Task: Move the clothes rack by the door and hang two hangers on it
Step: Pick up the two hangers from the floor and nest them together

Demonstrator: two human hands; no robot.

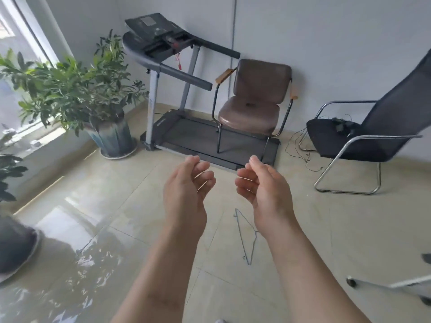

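Both hands are hanging empty over the floor, left hand (186,185) and right hand (265,187) loosely curled, each grip open. A wire hanger (245,236) is lying below them, awaiting pickup; no rack showing.

My left hand (186,183) and right hand (263,185) hang over open tiled floor (130,206), with a clear gap between them. Ahead, the treadmill (177,127) blocks the way to the wall, and a brown chair (254,106) stands on its belt. A potted plant (77,89) fills the left corner by the window. A black chair (363,141) closes the right side, with loose cables (296,145) trailing beside it. A wire hanger (245,238) lies on the tiles below my right wrist.
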